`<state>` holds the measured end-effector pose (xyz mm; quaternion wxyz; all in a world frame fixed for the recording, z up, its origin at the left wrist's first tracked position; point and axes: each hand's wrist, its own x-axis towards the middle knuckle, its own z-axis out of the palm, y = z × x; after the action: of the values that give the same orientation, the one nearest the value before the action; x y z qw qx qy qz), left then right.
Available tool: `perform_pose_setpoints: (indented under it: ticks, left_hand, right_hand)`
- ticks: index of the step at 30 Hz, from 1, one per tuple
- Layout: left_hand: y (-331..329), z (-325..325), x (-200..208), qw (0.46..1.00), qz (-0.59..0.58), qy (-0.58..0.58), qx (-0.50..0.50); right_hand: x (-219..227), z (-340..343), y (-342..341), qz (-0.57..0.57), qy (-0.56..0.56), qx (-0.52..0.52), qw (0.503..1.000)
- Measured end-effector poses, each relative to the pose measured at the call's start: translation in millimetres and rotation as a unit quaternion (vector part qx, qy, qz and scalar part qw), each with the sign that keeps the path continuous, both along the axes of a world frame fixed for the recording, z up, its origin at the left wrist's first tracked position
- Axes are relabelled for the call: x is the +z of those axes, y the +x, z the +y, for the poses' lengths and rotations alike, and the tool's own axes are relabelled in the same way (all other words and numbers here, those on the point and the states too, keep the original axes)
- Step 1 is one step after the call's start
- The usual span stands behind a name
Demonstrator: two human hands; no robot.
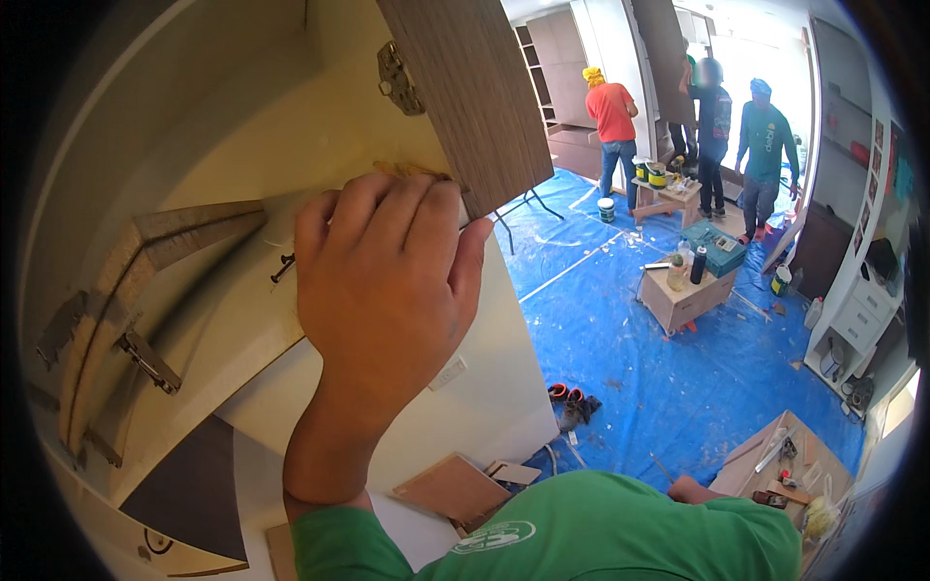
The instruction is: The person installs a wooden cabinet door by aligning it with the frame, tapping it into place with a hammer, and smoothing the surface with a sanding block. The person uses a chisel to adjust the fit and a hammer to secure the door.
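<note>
My left hand (387,261) reaches up in front of an open cream cabinet (339,116). Its fingers curl around the lower corner of a brown wood-grain door (475,87), with the thumb bent beside that corner; the fingertips are hidden. A metal hinge (399,79) is near the door's left edge. More hinges (148,362) are on a second door (145,242) at left, seen nearly edge-on. Low at right, my right hand (690,490) shows only partly, fingers closed. A thin rod (663,471) projects by it, too small to identify.
Blue sheeting (620,387) covers the floor. Shoes (576,407) and loose boards (453,499) lie near the cabinet. A wooden box (683,300) bears a teal toolbox (715,248) and bottles. Tools lie on a bench (751,455) at right. Several people (612,116) stand at the back.
</note>
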<state>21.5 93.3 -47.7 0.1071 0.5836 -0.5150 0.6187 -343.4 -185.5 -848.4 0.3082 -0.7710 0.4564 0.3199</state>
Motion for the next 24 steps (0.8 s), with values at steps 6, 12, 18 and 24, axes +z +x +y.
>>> perform_pose_setpoints:
  ticks: [6,12,18,24]
  left_hand:
    - [-9.1,-3.8,-1.0,1.000,0.002,0.013,0.000]
    - [-6.6,-2.0,0.4,0.999,0.028,0.015,-0.009]
    - [-7.2,5.8,2.9,0.998,0.036,-0.021,-0.050]
    - [-7.6,0.0,3.3,0.988,0.039,-0.049,-0.143]
  right_hand:
    - [161.3,48.9,67.0,-0.029,0.032,-0.099,0.994]
    - [97.9,31.4,54.7,0.023,-0.055,0.188,0.980]
    - [82.1,27.4,73.2,0.078,-0.037,0.098,0.991]
    - [123.2,39.4,76.7,0.062,-0.016,0.020,0.998]
